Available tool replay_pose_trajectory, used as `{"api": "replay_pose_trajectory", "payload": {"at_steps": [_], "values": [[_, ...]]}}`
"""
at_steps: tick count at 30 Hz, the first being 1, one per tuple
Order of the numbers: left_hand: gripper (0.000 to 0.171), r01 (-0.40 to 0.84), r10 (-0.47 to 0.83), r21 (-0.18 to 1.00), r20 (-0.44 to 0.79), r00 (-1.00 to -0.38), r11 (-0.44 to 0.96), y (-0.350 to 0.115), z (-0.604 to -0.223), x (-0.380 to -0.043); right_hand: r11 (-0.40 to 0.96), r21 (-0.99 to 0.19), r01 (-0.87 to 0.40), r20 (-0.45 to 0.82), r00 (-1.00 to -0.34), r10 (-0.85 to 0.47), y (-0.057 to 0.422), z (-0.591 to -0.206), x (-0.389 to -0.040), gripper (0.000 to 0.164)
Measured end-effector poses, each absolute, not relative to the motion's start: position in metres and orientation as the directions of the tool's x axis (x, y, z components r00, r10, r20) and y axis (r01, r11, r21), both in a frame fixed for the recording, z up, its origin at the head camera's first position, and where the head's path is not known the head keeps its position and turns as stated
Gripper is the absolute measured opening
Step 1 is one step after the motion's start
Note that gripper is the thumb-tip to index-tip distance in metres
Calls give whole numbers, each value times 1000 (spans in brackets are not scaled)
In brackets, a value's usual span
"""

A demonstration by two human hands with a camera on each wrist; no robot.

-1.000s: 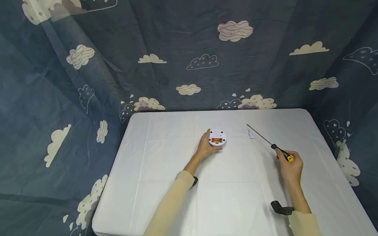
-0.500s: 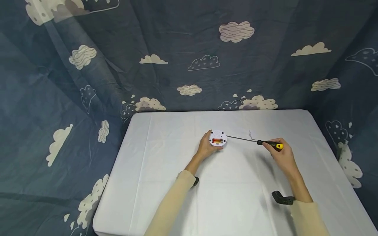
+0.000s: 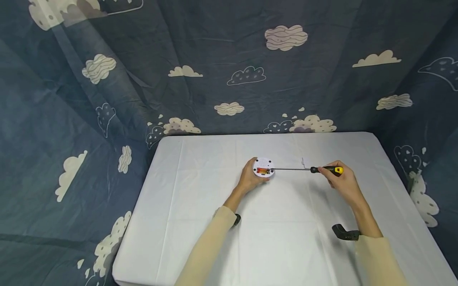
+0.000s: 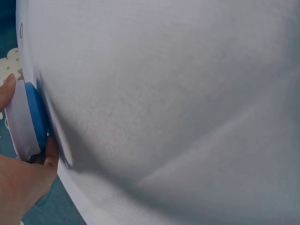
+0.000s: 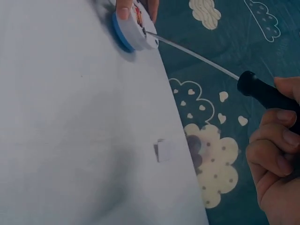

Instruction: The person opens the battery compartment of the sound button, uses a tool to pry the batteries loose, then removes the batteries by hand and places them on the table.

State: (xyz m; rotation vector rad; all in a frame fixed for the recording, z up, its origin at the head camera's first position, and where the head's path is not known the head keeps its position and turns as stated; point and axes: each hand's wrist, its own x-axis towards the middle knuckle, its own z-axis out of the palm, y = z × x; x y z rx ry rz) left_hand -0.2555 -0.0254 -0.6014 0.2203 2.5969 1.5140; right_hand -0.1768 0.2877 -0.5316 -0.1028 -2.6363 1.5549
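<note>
Draped booth: cloud-print curtains (image 3: pixel 214 47), white-clothed table (image 3: pixel 279 230)

head: even light, faint shadows on tabletop (image 3: pixel 279 238) | left wrist: broad soft-edged shadow | right wrist: dimmer

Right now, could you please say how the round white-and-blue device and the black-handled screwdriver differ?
The device is a squat white-and-blue disc; the screwdriver is long and thin, with a black-and-yellow handle. The left hand grips the device; the right hand grips the screwdriver. Both are held.
</note>
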Motion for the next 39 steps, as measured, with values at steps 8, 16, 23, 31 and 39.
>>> {"api": "replay_pose_trajectory", "payload": {"at_steps": [8,16,23,31,39], "values": [[102,98,196,848,-7,-981,521,-22,-602,-255,598,-801,31,3,-998,56,274,-507,-189,43],[100,156,196,805,51,-979,572,-20,-600,-254,661,-751,-6,19,-1000,13,258,-479,-202,34],[101,163,187,782,61,-980,601,-22,-603,-255,587,-809,39,-79,-996,-43,265,-477,-217,32],[101,121,172,799,23,-985,589,-22,-605,-257,436,-893,109,-137,-990,-35,289,-505,-224,26],[100,100,144,831,25,-989,548,-26,-604,-258,199,-955,221,-223,-975,12,305,-545,-222,27]]}}
